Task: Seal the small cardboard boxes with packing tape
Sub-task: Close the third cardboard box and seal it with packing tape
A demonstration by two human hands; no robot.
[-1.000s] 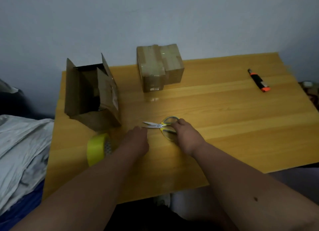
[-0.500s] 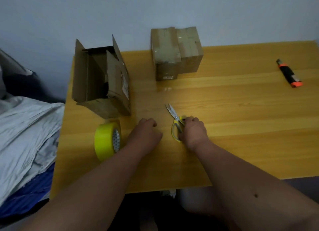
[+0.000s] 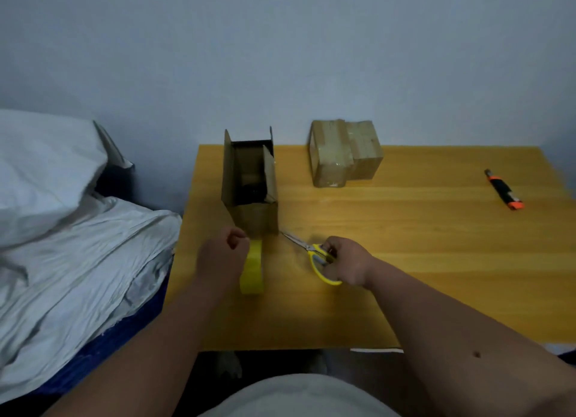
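An open cardboard box [image 3: 254, 219] stands at the table's back left with its flaps up. Two taped small boxes [image 3: 330, 155] sit together near the wall. A yellow tape roll [image 3: 254, 271] stands on edge just in front of the open box. My left hand [image 3: 219, 257] is at the roll's left side with fingers curled; no grip on the roll shows. My right hand [image 3: 346, 265] grips the yellow handles of the scissors [image 3: 307, 247], whose blades point up-left toward the open box's front corner.
An orange and black utility knife [image 3: 503, 190] lies at the far right of the wooden table [image 3: 420, 261]. White bedding [image 3: 71, 229] is piled close against the table's left edge. A wall runs right behind the boxes.
My left hand has moved left from beside the scissors to the tape roll. My right hand still holds the scissors, which have shifted toward the open box. The view has swung left.
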